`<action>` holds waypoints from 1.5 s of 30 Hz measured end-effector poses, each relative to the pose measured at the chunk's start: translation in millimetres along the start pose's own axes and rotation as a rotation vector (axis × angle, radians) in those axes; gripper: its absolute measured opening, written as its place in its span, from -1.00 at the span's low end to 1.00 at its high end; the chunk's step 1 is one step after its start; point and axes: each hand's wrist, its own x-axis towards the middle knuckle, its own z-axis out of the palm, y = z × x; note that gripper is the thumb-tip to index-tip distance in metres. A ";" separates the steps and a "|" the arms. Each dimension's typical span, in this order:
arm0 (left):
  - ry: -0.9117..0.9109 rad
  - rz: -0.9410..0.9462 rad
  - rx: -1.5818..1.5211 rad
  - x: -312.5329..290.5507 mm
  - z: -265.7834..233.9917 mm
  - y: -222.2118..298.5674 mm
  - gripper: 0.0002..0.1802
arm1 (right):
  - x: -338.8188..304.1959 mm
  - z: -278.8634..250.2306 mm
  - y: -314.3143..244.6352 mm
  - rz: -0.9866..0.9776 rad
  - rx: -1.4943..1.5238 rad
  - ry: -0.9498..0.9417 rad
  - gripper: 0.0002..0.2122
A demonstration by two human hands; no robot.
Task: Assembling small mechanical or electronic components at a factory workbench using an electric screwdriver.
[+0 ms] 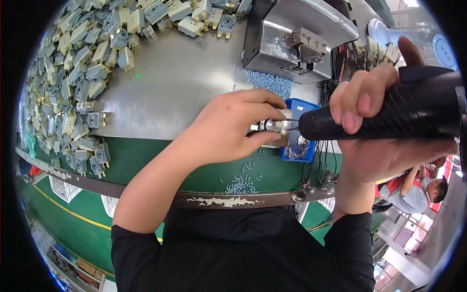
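Note:
My left hand is closed, thumb and fingers pinching a small white, black and metal part over a metal block at the bench's middle. My right hand grips a thick black electric screwdriver, its body close to the camera. Its narrow end points left at the small part, and thin dark prongs or bits reach toward my left fingertips. Whether they touch the part I cannot tell. Just behind the screwdriver's tip is a blue tray with small metal pieces in it.
Grey and cream plug-like housings are heaped at the left. A bent metal stand stands at the back, beside a pile of bluish screws. Loose screws lie near the front edge. Another person sits at the far right.

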 end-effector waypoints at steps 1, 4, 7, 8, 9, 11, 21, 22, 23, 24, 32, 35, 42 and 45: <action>0.000 0.008 -0.002 -0.4 0.7 -0.7 -0.62 | -4.6 2.2 -1.8 0.008 -0.002 0.001 0.14; -0.003 0.014 0.017 -2.1 1.6 -2.0 -0.62 | -7.4 2.1 0.6 0.023 0.001 -0.002 0.14; -0.003 0.017 0.023 -3.6 1.8 -0.6 -0.62 | -10.6 5.9 1.8 0.034 0.007 -0.007 0.13; -0.002 0.014 0.023 -3.8 2.1 -0.5 -0.62 | -10.4 4.6 2.4 0.037 0.009 -0.008 0.13; 0.004 0.023 0.031 -4.0 2.5 -1.2 -0.62 | -11.8 6.1 2.9 0.040 0.008 -0.007 0.13; 0.008 0.030 0.037 -5.1 3.1 -2.2 -0.62 | -14.9 4.5 2.3 0.046 0.008 -0.005 0.13; 0.008 0.031 0.033 -3.2 4.2 -3.3 -0.62 | -24.2 1.8 4.1 0.094 0.005 0.004 0.14; 0.011 0.046 0.046 -3.9 4.5 -3.7 -0.62 | -23.5 1.5 6.4 0.099 0.006 0.004 0.15; 0.012 0.042 0.045 -4.9 5.5 -4.0 -0.62 | -25.7 4.6 6.3 0.104 0.007 0.003 0.15; 0.020 0.043 0.041 -5.6 6.0 -4.1 -0.62 | -25.2 3.3 7.2 0.108 0.009 0.001 0.16; 0.013 0.060 0.042 -2.8 7.3 -1.1 -0.67 | -28.1 16.4 -0.1 0.111 -0.024 -0.002 0.20; 0.020 0.060 0.073 -3.0 2.7 -1.5 -0.67 | -22.3 15.9 -6.6 0.098 -0.032 -0.010 0.22; -0.010 0.054 0.076 -0.9 0.4 1.6 -0.64 | 25.4 -14.0 -17.8 -0.219 -0.086 0.095 0.10; -0.006 0.019 0.029 -1.5 2.0 2.8 -0.66 | 50.4 -22.8 -5.9 -0.316 0.130 0.057 0.03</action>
